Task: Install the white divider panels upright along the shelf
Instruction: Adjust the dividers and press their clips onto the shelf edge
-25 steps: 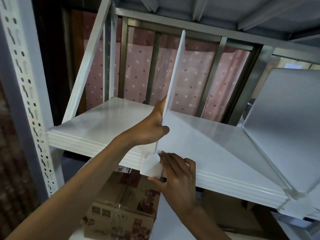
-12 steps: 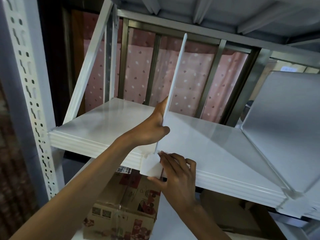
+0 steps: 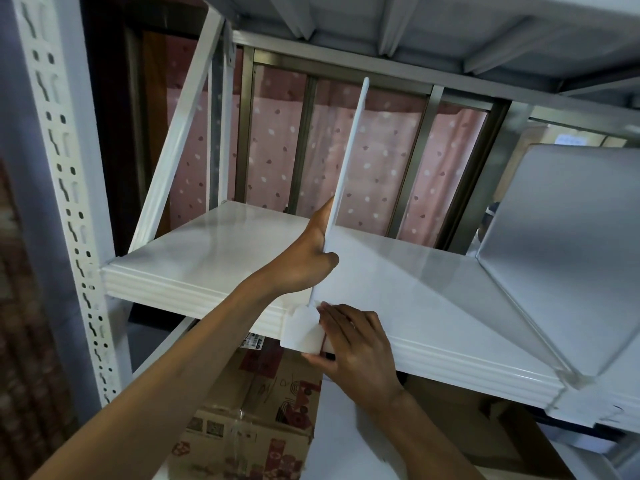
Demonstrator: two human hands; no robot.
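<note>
A thin white divider panel (image 3: 349, 150) stands upright, edge-on to me, on the white shelf (image 3: 214, 244). My left hand (image 3: 304, 258) grips the panel's front edge low down, thumb on the near side. My right hand (image 3: 356, 344) pinches the panel's white front clip (image 3: 301, 330), which sits over the shelf's front lip. A second white divider panel (image 3: 561, 244) stands upright on the shelf at the right, its foot at the front lip.
A perforated white upright post (image 3: 65, 188) runs down the left, with a diagonal white brace (image 3: 180, 133) behind it. Another shelf's underside (image 3: 433, 26) hangs close overhead. Cardboard boxes (image 3: 256, 420) sit below. A pink dotted curtain behind window bars (image 3: 381, 161) fills the back.
Both hands keep the same hold on the panel and its clip. The view has drifted slightly; the panel stands at nearly the same place.
</note>
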